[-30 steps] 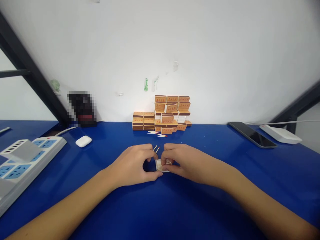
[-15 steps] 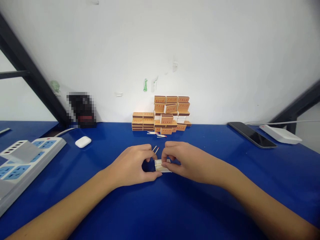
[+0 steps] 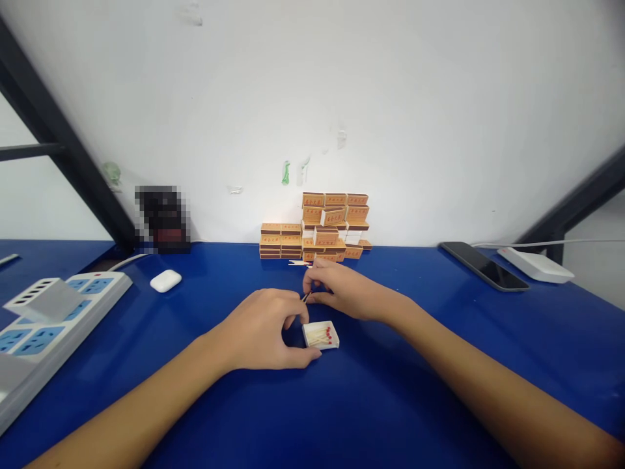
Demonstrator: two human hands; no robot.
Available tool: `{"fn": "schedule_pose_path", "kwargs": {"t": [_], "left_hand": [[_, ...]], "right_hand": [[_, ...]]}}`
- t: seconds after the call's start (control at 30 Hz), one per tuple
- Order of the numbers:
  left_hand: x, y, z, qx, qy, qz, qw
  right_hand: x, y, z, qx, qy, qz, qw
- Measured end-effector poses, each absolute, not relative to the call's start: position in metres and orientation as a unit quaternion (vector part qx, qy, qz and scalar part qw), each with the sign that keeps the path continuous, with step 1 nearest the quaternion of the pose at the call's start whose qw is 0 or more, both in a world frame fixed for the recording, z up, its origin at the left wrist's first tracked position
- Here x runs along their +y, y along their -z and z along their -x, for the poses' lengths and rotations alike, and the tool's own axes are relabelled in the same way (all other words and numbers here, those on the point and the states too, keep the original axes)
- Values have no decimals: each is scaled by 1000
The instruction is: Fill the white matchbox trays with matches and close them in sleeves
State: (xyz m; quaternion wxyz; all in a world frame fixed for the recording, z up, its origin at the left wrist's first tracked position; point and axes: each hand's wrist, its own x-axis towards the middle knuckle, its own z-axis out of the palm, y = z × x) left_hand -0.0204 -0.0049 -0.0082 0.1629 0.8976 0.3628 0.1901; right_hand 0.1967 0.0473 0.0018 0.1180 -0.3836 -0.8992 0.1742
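Note:
A white matchbox tray lies on the blue table, and several red-headed matches rest inside it. My left hand curls round the tray's left end, thumb at the near edge and fingertips at the far corner. Just beyond the tray, my right hand has its thumb and fingers closed at a match with a dark red head; its fingers partly hide it. More loose matches lie farther back, partly covered by the right hand.
Stacked matchboxes stand against the white wall. On the left are a power strip with a charger and a white earbud case. A phone and a white device lie at the right.
My right hand has moved from over the tray to the loose matches beyond it, uncovering the matches in the tray. My left hand stays at the tray.

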Motion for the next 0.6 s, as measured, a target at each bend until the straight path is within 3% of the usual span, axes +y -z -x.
{"fn": "schedule_pose_path", "kwargs": {"t": [0.6], "left_hand": [[1, 8, 25, 386, -168, -896, 144]], "right_hand": [[30, -4, -209, -890, -192, 405, 89]]}}
